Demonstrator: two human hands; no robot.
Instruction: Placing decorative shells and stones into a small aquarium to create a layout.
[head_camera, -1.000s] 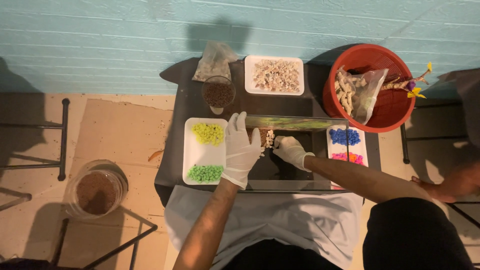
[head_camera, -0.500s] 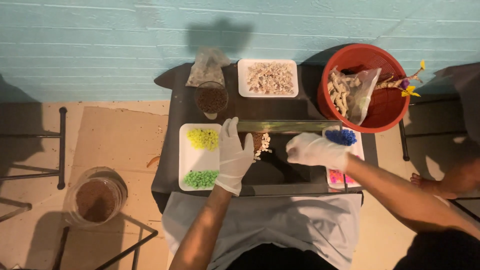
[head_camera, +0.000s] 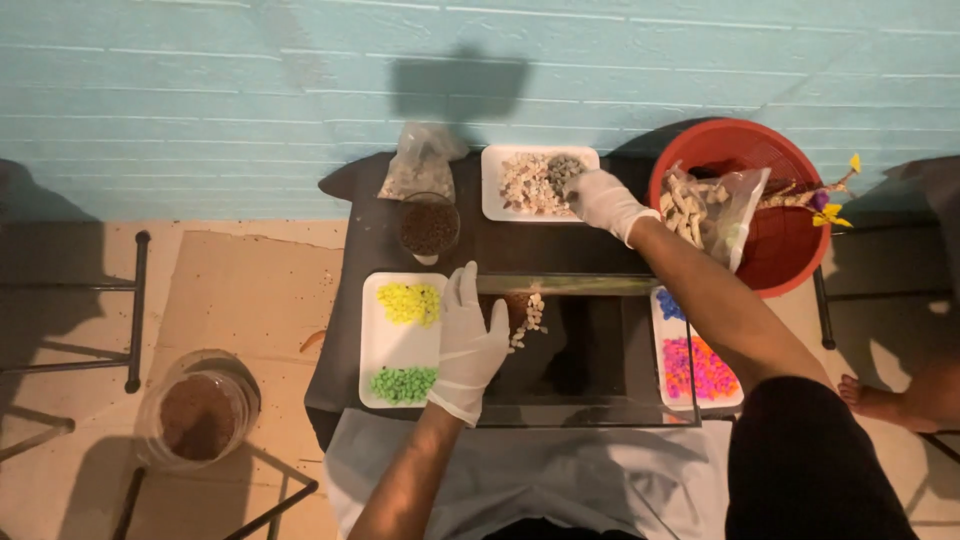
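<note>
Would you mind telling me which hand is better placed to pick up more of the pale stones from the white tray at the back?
The right hand, probably: it is on the white rectangular tray of pale stones, while the left hand rests flat on the glass tank nearer the body.

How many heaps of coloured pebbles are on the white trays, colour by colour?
Yellow heap: 1
Green heap: 1
Blue heap: 1
Pink heap: 1
Total: 4, on two white trays.

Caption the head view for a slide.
Gloved right hand reaches into white tray of pale stones; gloved left hand rests on glass tank.
</note>
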